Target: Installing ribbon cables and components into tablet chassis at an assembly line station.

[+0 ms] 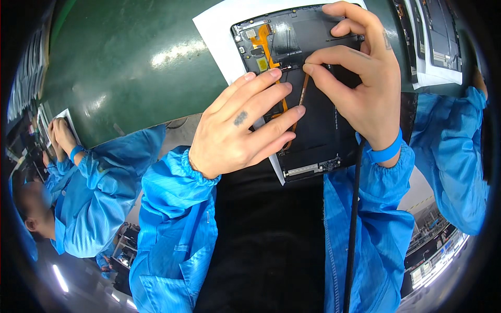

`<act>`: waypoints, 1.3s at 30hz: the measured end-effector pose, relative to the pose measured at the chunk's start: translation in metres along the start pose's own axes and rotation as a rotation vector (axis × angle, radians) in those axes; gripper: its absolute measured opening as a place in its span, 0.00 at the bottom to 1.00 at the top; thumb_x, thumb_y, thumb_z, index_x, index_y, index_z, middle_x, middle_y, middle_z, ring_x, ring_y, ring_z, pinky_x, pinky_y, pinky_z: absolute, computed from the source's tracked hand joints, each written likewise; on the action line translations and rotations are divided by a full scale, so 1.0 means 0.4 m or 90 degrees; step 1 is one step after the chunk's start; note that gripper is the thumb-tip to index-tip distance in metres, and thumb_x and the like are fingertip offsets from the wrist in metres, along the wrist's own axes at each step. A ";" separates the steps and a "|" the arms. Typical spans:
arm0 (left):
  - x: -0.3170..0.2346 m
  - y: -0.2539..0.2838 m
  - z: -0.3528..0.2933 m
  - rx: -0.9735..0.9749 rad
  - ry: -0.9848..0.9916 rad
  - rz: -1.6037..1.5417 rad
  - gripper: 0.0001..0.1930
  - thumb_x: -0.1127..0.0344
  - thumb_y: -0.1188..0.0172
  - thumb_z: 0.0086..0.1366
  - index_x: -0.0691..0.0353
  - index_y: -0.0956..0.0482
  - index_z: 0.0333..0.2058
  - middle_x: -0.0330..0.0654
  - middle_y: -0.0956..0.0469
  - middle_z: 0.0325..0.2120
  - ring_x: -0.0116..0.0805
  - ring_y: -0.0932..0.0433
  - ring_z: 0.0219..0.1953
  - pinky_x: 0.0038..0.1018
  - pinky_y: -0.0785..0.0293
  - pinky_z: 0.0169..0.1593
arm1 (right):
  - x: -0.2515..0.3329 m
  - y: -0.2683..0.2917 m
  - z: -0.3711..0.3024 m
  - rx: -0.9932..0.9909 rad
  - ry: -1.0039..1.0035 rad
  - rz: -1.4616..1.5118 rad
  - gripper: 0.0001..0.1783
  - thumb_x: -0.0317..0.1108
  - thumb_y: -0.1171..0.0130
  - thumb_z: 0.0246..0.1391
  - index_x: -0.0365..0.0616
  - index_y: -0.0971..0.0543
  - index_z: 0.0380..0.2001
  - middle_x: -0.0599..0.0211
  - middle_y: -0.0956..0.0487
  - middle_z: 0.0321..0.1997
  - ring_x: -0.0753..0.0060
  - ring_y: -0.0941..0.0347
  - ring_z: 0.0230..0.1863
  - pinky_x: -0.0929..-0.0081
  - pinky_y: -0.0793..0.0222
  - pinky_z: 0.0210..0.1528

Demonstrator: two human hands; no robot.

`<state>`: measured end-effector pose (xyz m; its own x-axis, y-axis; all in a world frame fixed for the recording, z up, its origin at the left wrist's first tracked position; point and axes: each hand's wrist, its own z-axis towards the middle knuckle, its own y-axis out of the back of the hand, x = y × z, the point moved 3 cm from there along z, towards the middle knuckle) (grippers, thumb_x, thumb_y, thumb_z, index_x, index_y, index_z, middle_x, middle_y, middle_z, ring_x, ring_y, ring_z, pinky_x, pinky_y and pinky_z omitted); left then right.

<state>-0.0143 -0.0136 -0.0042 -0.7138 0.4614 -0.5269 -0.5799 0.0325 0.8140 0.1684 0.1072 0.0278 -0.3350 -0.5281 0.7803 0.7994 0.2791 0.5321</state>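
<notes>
A black tablet back housing (323,130) lies on a white sheet (213,32), tilted a little on the bench. Inside its left side runs an orange flex cable (264,39). Between thumb and forefinger, my right hand (368,78) pinches the top end of a thin brown-orange flex strip (303,93); its other fingers curl above the housing's right edge. My left hand (242,122) rests with fingers stretched and apart over the housing's left part, fingertips beside the strip. Its palm and fingers hide the lower left of the housing and part of the orange cable.
The green bench top (130,57) spreads to the left. Another housing on white sheets (441,75) lies at the right. A black cord (354,224) hangs from my right wrist. On the left a co-worker's hands (63,136) rest on a sheet; a blue sleeve (449,151) shows at right.
</notes>
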 end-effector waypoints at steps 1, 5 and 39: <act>0.000 -0.002 0.001 -0.007 0.001 0.006 0.23 0.58 0.22 0.52 0.49 0.08 0.49 0.48 0.18 0.55 0.55 0.21 0.63 0.53 0.23 0.62 | -0.001 0.000 0.002 0.002 0.000 0.000 0.09 0.22 0.24 0.40 0.39 0.11 0.30 0.48 0.23 0.59 0.60 0.24 0.50 0.67 0.25 0.52; -0.001 -0.008 0.007 -0.026 -0.004 0.021 0.24 0.59 0.22 0.52 0.51 0.09 0.50 0.48 0.19 0.54 0.54 0.20 0.61 0.50 0.21 0.60 | 0.001 -0.001 0.000 0.004 -0.009 -0.006 0.09 0.22 0.24 0.40 0.39 0.11 0.30 0.48 0.22 0.58 0.60 0.24 0.49 0.68 0.25 0.51; 0.005 -0.002 0.058 -0.105 0.094 0.041 0.25 0.65 0.24 0.59 0.57 0.14 0.56 0.50 0.27 0.58 0.55 0.27 0.61 0.48 0.29 0.64 | -0.039 -0.002 -0.031 0.042 0.048 -0.245 0.12 0.25 0.26 0.52 0.44 0.12 0.41 0.60 0.20 0.65 0.48 0.21 0.60 0.60 0.25 0.57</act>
<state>-0.0060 0.0079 -0.0003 -0.7943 0.3226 -0.5148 -0.5788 -0.1443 0.8026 0.1793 0.1052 0.0112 -0.5649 -0.6605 0.4947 0.5880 0.0984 0.8028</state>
